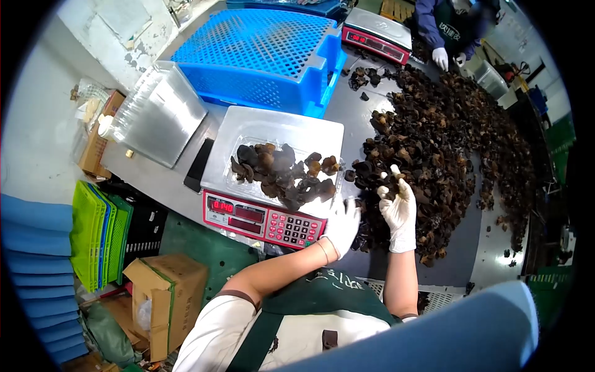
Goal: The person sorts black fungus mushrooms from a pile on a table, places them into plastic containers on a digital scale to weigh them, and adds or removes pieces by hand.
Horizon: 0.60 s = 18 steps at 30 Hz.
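Both my hands wear white gloves. My left hand (343,226) is by the right front corner of the weighing scale (238,218), fingers stretched out with no piece visible in them. A clear plastic tray (230,180) rests on the scale's plate, with dark brown wood ear mushrooms (282,170) heaped in it. The scale's red display seems to read 0.140. Over the near edge of the big mushroom pile (427,161), my right hand (398,211) has its fingers curled, apparently around a small brown wood ear mushroom (390,179).
Behind the scale lies an upturned blue plastic crate (254,43). Stacked clear trays (164,115) stand at left. A second scale (377,38) is farther back, near a co-worker's gloved hand (440,59). Below the table are a cardboard box (167,297) and green crates (93,235).
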### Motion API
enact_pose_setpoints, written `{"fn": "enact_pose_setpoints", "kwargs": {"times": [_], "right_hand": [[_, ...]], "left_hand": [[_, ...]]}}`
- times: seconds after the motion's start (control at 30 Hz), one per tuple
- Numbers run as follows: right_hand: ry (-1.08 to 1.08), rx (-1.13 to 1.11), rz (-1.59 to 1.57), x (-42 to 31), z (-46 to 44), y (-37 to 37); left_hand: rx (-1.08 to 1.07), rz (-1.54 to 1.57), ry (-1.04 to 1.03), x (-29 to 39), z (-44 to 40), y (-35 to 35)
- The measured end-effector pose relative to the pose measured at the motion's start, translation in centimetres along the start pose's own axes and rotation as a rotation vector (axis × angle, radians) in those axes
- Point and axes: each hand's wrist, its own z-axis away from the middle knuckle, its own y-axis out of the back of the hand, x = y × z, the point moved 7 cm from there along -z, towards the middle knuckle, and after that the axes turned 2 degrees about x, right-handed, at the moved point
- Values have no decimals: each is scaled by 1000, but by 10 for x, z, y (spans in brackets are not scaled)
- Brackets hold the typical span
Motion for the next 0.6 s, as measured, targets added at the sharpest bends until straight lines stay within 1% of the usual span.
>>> {"fn": "enact_pose_setpoints", "kwargs": {"times": [0.07, 0.1, 0.13, 0.2, 0.23, 0.27, 0.3, 0.33, 0.37, 0.4, 0.47, 0.5, 0.53, 0.57, 0.6], "right_hand": [[27, 67, 287, 1, -1, -2], [39, 114, 469, 2, -3, 2], [64, 73, 680, 4, -4, 0], [101, 142, 1465, 9, -3, 0], [496, -86, 1730, 17, -2, -16], [524, -72, 2026, 22, 2, -5], [395, -23, 2208, 31, 6, -4], [254, 28, 2381, 39, 8, 1], [189, 19, 2442, 45, 8, 4], [223, -52, 2451, 47, 7, 7], [310, -38, 2372, 37, 2, 9], [540, -64, 2244, 29, 1, 5], [568, -22, 2178, 21, 4, -19], [628, -11, 2089, 15, 6, -33], [686, 0, 1999, 9, 7, -46]], "left_hand": [[-123, 0, 38, 7, 12, -26], [-62, -29, -15, 10, 12, -19], [-143, 92, -40, 13, 11, -19], [-123, 177, -112, 14, 17, -16], [-147, 259, -96, 12, 19, -12], [-171, 340, -80, 10, 23, -6], [-184, 401, -119, 5, 26, 13], [-162, 529, -148, 0, 32, 28], [-179, 569, -188, -7, 35, 45], [-196, 608, -227, -15, 37, 63], [9, 763, -198, -46, 35, 104], [44, 727, -156, -67, 34, 121], [224, 748, -110, -95, 30, 156], [317, 795, -19, -123, 31, 171], [334, 667, -20, -145, 29, 181]]}}
